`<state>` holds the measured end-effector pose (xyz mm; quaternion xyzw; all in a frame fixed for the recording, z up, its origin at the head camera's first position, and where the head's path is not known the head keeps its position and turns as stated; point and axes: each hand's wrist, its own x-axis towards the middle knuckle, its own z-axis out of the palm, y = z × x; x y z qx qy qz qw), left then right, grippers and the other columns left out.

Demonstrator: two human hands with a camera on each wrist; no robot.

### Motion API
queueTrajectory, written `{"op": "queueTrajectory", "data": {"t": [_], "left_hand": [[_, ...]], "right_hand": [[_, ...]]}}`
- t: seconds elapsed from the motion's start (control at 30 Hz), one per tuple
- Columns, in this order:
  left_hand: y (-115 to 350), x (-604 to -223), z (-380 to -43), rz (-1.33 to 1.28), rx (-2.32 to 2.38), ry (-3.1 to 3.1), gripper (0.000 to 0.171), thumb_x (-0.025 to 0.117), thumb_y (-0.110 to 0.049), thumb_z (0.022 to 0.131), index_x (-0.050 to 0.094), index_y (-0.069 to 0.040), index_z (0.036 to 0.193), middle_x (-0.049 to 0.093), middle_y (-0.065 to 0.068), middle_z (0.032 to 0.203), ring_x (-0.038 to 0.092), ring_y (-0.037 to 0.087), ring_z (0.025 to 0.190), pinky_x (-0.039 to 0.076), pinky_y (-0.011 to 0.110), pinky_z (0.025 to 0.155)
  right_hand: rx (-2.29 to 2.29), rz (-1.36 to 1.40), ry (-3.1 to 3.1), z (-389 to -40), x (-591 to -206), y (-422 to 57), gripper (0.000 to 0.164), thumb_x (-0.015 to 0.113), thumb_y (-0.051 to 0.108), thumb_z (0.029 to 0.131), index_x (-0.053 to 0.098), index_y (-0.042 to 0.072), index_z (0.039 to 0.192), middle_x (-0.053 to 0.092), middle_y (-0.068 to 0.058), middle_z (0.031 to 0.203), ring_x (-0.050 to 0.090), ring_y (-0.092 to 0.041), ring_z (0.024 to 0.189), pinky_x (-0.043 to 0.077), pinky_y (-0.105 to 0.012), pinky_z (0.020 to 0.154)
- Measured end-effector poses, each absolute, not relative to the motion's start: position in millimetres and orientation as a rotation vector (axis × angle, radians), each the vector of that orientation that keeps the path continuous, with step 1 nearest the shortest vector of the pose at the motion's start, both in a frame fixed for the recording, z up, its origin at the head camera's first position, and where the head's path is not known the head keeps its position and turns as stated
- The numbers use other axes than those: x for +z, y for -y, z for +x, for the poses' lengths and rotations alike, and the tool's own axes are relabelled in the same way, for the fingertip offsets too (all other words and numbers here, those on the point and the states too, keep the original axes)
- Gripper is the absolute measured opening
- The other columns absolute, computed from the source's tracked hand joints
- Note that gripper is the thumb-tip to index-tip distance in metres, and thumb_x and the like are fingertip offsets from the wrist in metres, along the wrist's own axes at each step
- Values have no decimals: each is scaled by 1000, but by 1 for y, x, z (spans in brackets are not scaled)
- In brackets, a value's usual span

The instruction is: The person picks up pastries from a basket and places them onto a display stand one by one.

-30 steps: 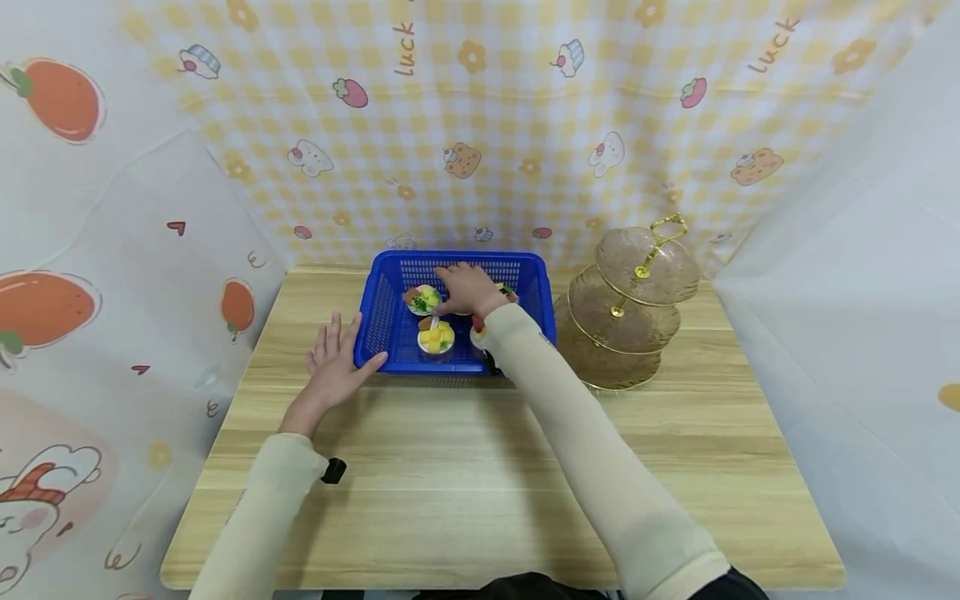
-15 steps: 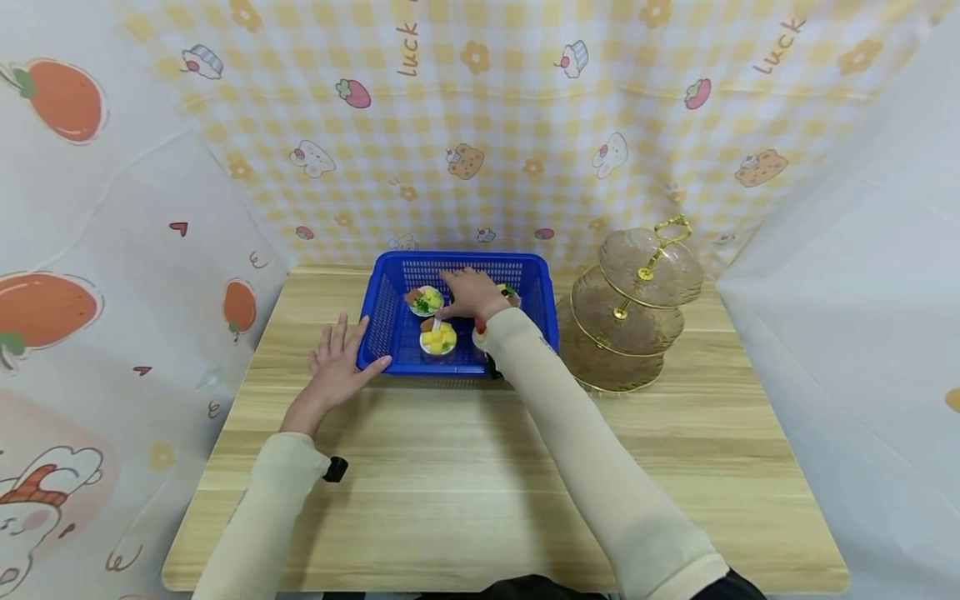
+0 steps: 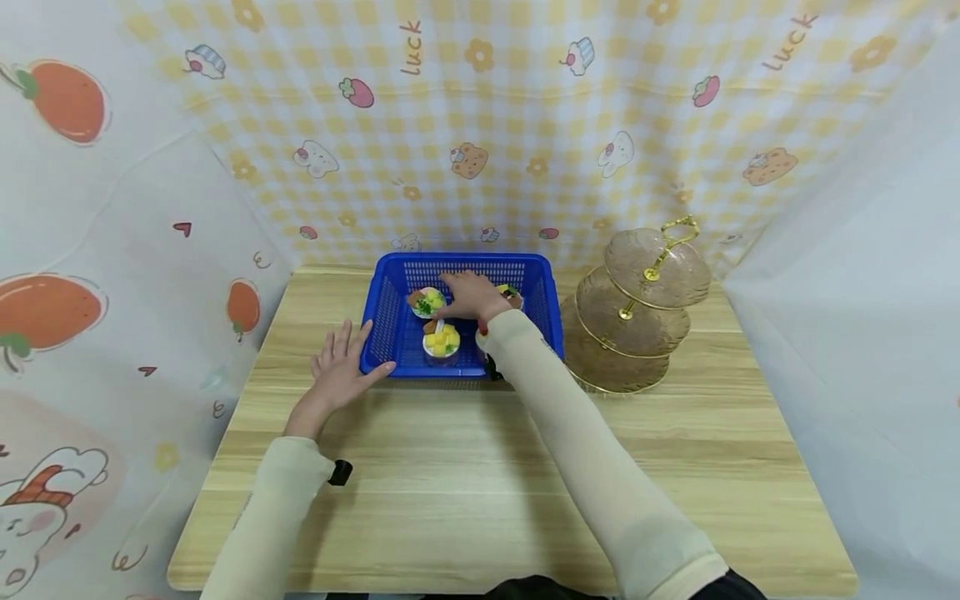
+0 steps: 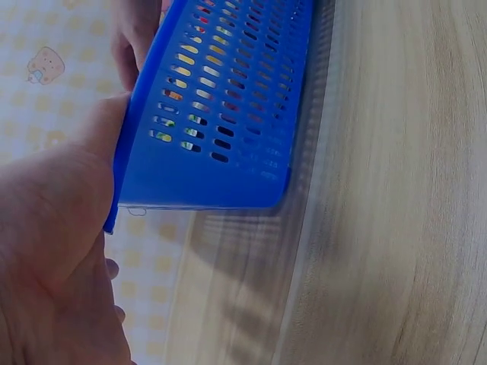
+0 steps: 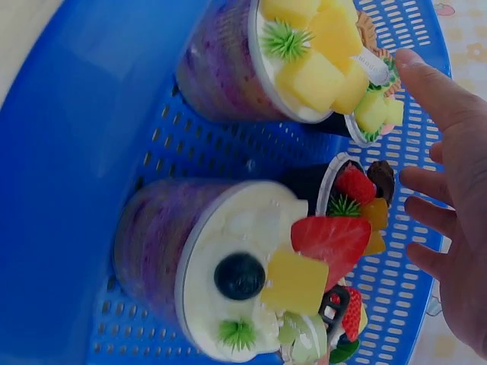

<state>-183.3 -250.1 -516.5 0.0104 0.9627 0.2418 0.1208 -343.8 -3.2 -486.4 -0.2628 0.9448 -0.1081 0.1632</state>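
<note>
A blue plastic basket (image 3: pixel 420 370) stands at the back of the table, holding several dessert cups. My left hand (image 3: pixel 339 367) spreads at the basket's left front corner, thumb along the rim and fingers straight beside the wall. Above the cups hovers my right hand (image 3: pixel 472 296), its fingers extended, with nothing gripped. In the right wrist view its thumb is close to a mango-topped cup (image 5: pixel 312 68). Its other fingers point at a smaller cup with berries and orange pieces (image 5: pixel 358 198). A purple layered cup topped with blueberry and strawberry (image 5: pixel 221 281) sits nearer the front. Another cup (image 3: pixel 426 302) is back left.
Right of the basket stands a three-tier tray stand (image 3: pixel 630 329) with gold rims and a gold handle. Behind the wooden table (image 3: pixel 450 483) hangs a yellow checked curtain (image 3: pixel 420 150). A black device (image 3: pixel 341 472) is worn on the left wrist.
The head view has shifted slightly, moving the scene a little right and down. Both hands keep nearly the same places relative to the basket and cups.
</note>
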Motion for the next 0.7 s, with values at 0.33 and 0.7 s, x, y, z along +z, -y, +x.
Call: {"op": "queueTrajectory", "data": {"t": [0.33,0.7], "left_hand": [[250,-513,-180,26,738,-2809,94,49,-66,93,-3,-26,160,-13,20,166,-14,55,149,-3,83,108],[252,-513,-172,34,744,-2809,93,52,-63,93,1,-24,161,-8,23,166,-9,57,148,-1,83,108]], "right_hand": [[-319,-645,-2721,-343,-487,20,81,64,55,91,31,20,156,39,-5,160,31,-30,150,28,-50,122],[-306,-635,-2710,-337,-498,27,76,68,47,91,35,20,154,44,-3,157,36,-30,148,34,-47,120]]}}
